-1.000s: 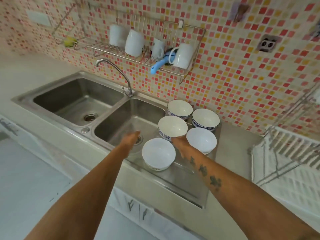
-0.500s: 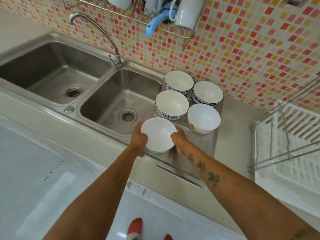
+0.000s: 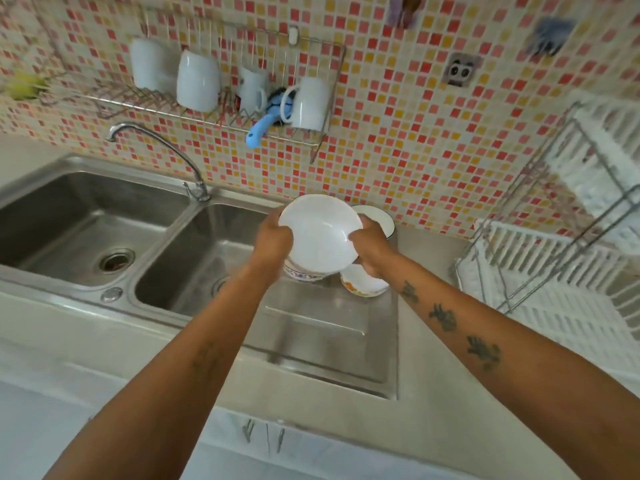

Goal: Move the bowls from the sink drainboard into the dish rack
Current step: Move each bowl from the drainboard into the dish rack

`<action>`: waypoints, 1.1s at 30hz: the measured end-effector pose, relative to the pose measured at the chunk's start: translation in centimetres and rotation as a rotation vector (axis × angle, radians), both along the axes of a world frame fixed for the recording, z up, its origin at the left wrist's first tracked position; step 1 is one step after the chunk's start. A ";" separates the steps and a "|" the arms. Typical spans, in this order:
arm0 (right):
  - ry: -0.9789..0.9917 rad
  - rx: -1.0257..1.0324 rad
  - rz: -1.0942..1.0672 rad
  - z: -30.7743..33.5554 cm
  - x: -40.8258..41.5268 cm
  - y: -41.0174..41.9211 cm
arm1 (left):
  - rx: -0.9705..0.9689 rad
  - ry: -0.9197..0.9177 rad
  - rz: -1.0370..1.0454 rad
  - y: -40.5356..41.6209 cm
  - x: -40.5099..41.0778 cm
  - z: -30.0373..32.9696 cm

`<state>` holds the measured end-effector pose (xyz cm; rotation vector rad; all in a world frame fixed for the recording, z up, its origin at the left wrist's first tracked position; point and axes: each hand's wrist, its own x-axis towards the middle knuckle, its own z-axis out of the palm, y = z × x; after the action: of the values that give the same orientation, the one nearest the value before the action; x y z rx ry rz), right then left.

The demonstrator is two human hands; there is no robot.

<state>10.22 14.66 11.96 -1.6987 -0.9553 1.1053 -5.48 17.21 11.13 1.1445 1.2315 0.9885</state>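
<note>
A plain white bowl (image 3: 320,233) is lifted above the steel drainboard (image 3: 322,334), tilted toward me. My left hand (image 3: 273,242) grips its left rim and my right hand (image 3: 372,245) grips its right rim. Behind and below it other bowls stay on the drainboard: a blue-rimmed bowl (image 3: 379,218) near the wall, a blue-patterned bowl (image 3: 299,273) mostly hidden under the lifted one, and an orange-patterned bowl (image 3: 363,285) under my right wrist. The white dish rack (image 3: 561,271) with a wire frame stands at the right.
A double steel sink (image 3: 114,233) with a curved tap (image 3: 156,143) lies to the left. A wire wall shelf (image 3: 225,112) holds white mugs and a blue-handled brush. A power socket (image 3: 462,69) sits on the mosaic tile wall.
Both hands took the front white bowl by its rims and lifted it off the drainboard, up and toward the wall. The camera tilted upward.
</note>
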 end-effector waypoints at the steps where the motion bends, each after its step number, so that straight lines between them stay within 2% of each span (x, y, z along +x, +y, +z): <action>1: -0.007 0.055 -0.025 2.6 0.9 -0.3 | 0.034 -0.044 -0.013 0.3 1.1 2.5; 5: -0.063 0.287 -0.140 12.1 4.9 -3.0 | 0.088 -0.238 -0.123 -0.5 5.7 12.1; 9: -0.136 0.505 -0.306 19.2 9.6 -8.0 | 0.090 -0.407 -0.446 -3.2 11.1 19.3; 12: -0.217 0.569 -0.458 23.1 14.1 -12.5 | 0.049 -0.389 -0.702 -6.0 16.3 23.1; 18: -0.323 0.607 -0.699 26.8 23.3 -21.8 | -0.012 -0.249 -1.010 -12.2 27.2 27.3; 22: -0.403 0.638 -0.770 27.9 29.2 -26.7 | -0.086 -0.296 -1.203 -15.1 34.7 27.9; 25: -0.374 0.684 -0.748 27.6 33.6 -29.9 | -0.089 -0.330 -1.240 -17.2 40.2 27.5; 28: -0.320 0.670 -0.662 27.0 36.6 -30.9 | -0.061 -0.374 -1.181 -17.5 43.1 26.9; 31: -0.303 0.610 -0.587 26.4 38.3 -31.7 | 0.047 -0.338 -1.138 -17.4 45.3 26.3; 33: -0.316 0.577 -0.570 26.1 40.5 -31.5 | 0.193 -0.243 -1.133 -17.5 46.7 26.0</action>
<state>50.68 -16.83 38.06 -1.5251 -0.7960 0.1601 41.24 -0.27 37.08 1.5253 0.1615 0.3393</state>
